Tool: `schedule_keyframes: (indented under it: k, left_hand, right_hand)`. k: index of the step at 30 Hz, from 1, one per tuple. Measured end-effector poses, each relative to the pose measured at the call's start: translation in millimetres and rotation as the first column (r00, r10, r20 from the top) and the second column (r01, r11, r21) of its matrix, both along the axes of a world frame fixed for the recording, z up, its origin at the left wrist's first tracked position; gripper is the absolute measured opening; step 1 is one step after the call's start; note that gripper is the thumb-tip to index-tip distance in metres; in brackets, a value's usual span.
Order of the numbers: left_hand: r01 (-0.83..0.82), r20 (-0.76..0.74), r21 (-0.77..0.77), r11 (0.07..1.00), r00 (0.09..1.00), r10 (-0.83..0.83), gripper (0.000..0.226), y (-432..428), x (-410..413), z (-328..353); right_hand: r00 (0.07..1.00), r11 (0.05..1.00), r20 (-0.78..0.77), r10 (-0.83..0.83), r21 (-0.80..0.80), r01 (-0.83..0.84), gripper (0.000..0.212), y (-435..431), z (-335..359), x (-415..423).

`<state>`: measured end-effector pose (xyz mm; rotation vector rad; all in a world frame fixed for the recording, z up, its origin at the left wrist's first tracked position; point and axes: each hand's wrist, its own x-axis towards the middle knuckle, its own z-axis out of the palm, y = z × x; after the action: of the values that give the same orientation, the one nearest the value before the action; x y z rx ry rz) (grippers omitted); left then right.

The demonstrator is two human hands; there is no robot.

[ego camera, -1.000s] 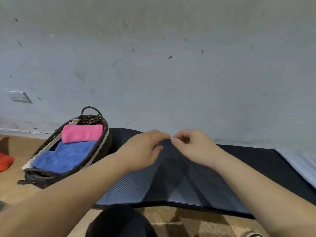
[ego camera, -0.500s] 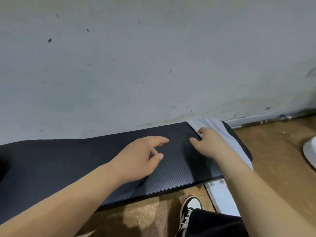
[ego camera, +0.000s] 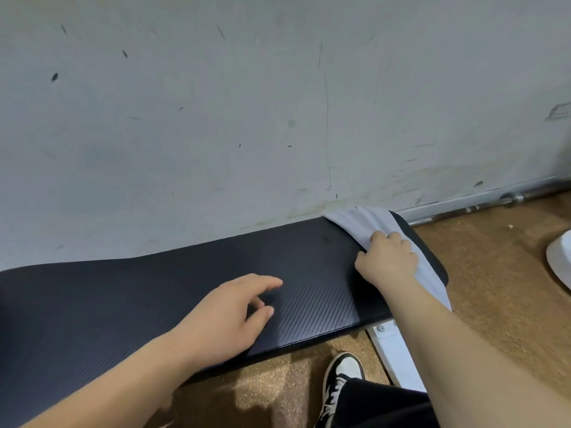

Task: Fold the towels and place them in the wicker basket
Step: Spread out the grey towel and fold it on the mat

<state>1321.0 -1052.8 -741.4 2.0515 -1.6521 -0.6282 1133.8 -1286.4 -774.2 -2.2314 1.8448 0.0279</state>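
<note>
- Where the right hand [ego camera: 387, 257] sits, its fingers curl onto the left edge of the towel [ego camera: 367, 222] with the thumb beside that edge. It is grasping the cloth.
- The towel is a grey strip lying across the end of the bench [ego camera: 154, 288].
- Its long axis runs from the wall [ego camera: 278, 103], just beyond the right hand's knuckles, back toward the person.
- It passes under that hand and along the outer side of its forearm.
- The far end points at the wall. The near end hangs over the bench's edge toward the floor [ego camera: 494, 288].
- Counted: one towel, two hands, one bench, one shoe.
- The left hand [ego camera: 228, 316] is released, its fingers loosely bent and holding nothing.
- It is low over the bench, and I cannot tell whether it touches the surface.
- From the left hand, the towel lies well off to the right, past the right hand.
- A black-and-white shoe [ego camera: 340, 375] stands on the floor between the two forearms.
- A white frame [ego camera: 392, 344] shows under the bench, just beside the right forearm.
</note>
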Motion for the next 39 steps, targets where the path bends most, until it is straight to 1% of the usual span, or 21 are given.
schedule_keyframes:
  k: [1,5,7,9,11,13,14,15,16,17,18,19,21,22,24,28,31,34,36,37,39]
  left_hand:
    - [-0.008,0.0,-0.001,1.0,1.0,0.008,0.044,2,1,0]
    - [-0.051,-0.013,-0.006,0.999,0.999,0.051,0.042,8,0,-8]
    - [-0.068,-0.021,0.001,0.998,0.997,0.068,0.043,10,-3,-17]
    - [-0.067,-0.015,-0.003,0.998,0.998,0.067,0.042,11,-6,-25]
    - [-0.067,0.007,-0.018,0.998,0.998,0.067,0.042,10,-8,-30]
    - [-0.085,0.019,-0.027,0.996,0.996,0.086,0.042,8,-11,-34]
    - [-0.093,0.022,-0.026,0.995,0.995,0.093,0.042,7,-12,-35]
    - [-0.096,0.028,-0.023,0.995,0.995,0.097,0.042,6,-12,-37]
    - [-0.099,0.035,-0.019,0.995,0.994,0.099,0.042,4,-13,-39]
    - [-0.106,0.039,-0.016,0.994,0.994,0.107,0.041,3,-14,-40]
    - [-0.117,0.041,-0.018,0.993,0.992,0.118,0.04,1,-16,-40]
    - [-0.127,0.044,-0.025,0.992,0.991,0.128,0.038,-2,-18,-41]
    - [-0.14,0.044,-0.029,0.99,0.989,0.141,0.036,-10,-28,-41]
    - [-0.147,0.04,-0.019,0.989,0.988,0.148,0.034,-15,-35,-41]
    - [-0.182,0.036,0.021,0.983,0.983,0.182,0.03,-25,-49,-43]
    - [-0.239,0.034,0.129,0.962,0.971,0.236,0.035,-46,-75,-49]
    - [-0.291,-0.098,0.091,0.952,0.949,0.3,0.025,-54,-84,-52]
    - [-0.361,-0.281,0.028,0.932,0.892,0.354,0.022,-52,-71,-41]
    - [-0.458,-0.365,0.014,0.889,0.825,0.431,0.018,-43,-51,-28]
    - [-0.516,-0.391,0.01,0.857,0.786,0.478,0.016,-38,-38,-21]
    - [-0.609,-0.386,-0.01,0.793,0.734,0.559,0.014,-24,-9,-8]
  right_hand:
    - [1.0,0.999,-0.008,0.021,0.031,-0.021,0.036,0,2,2]
    - [0.988,0.973,0.089,0.129,0.182,-0.144,0.012,21,14,25]
    - [0.974,0.954,0.129,0.185,0.216,-0.21,0.017,33,19,35]
    - [0.951,0.937,0.251,0.178,0.252,-0.241,0.024,43,25,43]
    - [0.888,0.895,0.452,0.082,0.358,-0.265,0.015,49,26,48]
    - [0.768,0.774,0.63,-0.115,0.541,-0.328,0.03,53,30,51]
    - [0.715,0.73,0.677,-0.173,0.576,-0.368,0.029,52,32,51]
    - [0.683,0.743,0.712,-0.162,0.543,-0.39,0.026,50,35,49]
    - [0.687,0.808,0.723,-0.072,0.447,-0.385,0.024,44,37,46]
    - [0.736,0.881,0.675,0.053,0.315,-0.352,0.025,37,38,40]
    - [0.808,0.929,0.569,0.154,0.195,-0.315,0.027,28,36,33]
    - [0.871,0.947,0.446,0.207,0.134,-0.293,0.029,21,34,27]
    - [0.934,0.933,0.232,0.271,0.176,-0.314,0.032,15,25,17]
    - [0.937,0.913,0.142,0.318,0.222,-0.343,0.03,16,19,15]
    - [0.926,0.895,0.057,0.373,0.24,-0.375,0.022,18,12,17]
    - [0.935,0.908,0.096,0.342,0.223,-0.355,0.017,17,11,16]
    - [0.928,0.898,0.122,0.352,0.236,-0.371,0.014,18,14,9]
    - [0.903,0.913,0.319,0.287,0.193,-0.359,0.014,17,16,4]
    - [0.853,0.929,0.477,0.212,0.172,-0.327,0.017,19,21,4]
    - [0.829,0.934,0.525,0.196,0.157,-0.321,0.017,21,24,5]
    - [0.813,0.93,0.54,0.22,0.137,-0.342,0.016,27,33,9]
